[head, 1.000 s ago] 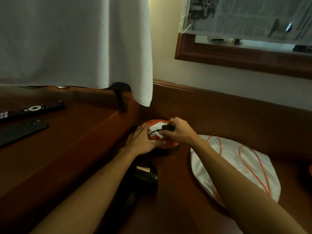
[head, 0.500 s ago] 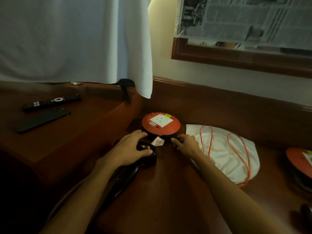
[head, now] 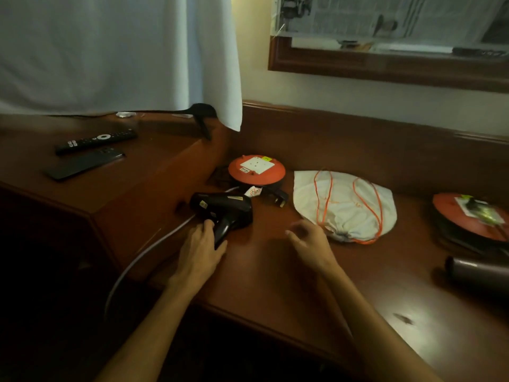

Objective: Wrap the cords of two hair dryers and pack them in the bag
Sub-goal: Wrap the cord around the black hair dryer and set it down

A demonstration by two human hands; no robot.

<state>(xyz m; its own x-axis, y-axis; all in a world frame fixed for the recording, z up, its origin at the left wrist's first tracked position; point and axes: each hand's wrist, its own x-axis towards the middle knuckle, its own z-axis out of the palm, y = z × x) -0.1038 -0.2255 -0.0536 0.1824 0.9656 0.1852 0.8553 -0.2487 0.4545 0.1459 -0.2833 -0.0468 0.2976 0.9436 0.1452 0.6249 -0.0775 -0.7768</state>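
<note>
Wooden desk (head: 275, 285), left hand (head: 199, 250) grasping black hair dryer (head: 223, 210) handle — right hand (head: 309, 242) hovering, fingers released.

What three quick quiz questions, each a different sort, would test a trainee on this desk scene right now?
1. True or false: the black plastic hair dryer lies inside the white cloth drawstring bag with orange cords.
2. Which hand grips the dryer's handle? A) left hand B) right hand C) both
3. Fill in: the black three-pin plug lies on the wooden desk just in front of the round orange ____.

Key: 1 false, it lies on the desk left of the bag; 2 A; 3 extension reel.
</note>
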